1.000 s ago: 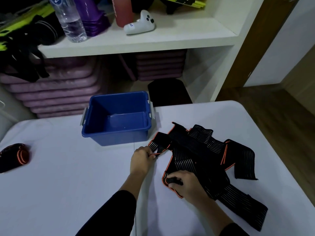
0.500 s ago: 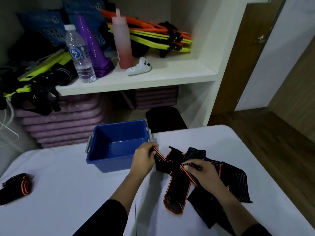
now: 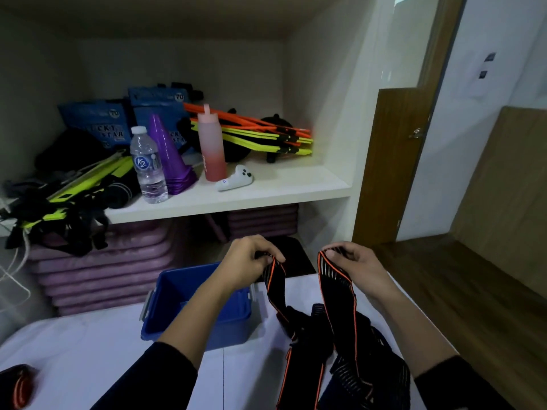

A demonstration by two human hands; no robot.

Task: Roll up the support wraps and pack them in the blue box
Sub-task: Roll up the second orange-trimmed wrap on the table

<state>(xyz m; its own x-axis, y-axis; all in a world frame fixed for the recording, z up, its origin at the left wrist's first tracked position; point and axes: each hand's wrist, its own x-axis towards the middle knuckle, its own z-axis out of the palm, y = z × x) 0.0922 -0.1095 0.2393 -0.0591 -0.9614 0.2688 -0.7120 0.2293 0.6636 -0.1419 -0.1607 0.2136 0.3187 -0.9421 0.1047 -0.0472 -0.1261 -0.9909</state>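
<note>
Black support wraps [image 3: 340, 329] with orange edging hang in a tangled bunch over the white table [image 3: 88, 344]. My left hand [image 3: 248, 261] pinches one strap end, raised above the blue box [image 3: 183, 294]. My right hand [image 3: 355, 264] grips another strap end at the same height, to the right. The straps droop down from both hands to the pile on the table. The blue box is open, its inside partly hidden by my left forearm. A rolled wrap [image 3: 16, 386] lies at the table's left edge.
Behind the table a white shelf [image 3: 266, 193] carries a water bottle [image 3: 148, 164], a purple cone [image 3: 168, 155], a pink bottle [image 3: 210, 149], a white controller [image 3: 235, 181] and yellow and orange hurdles [image 3: 266, 137]. Purple mats [image 3: 97, 270] are stacked below. A wooden door [image 3: 390, 161] stands at right.
Both hands have lifted the strap ends up off the table and moved apart. The view has tilted up, showing more of the shelf.
</note>
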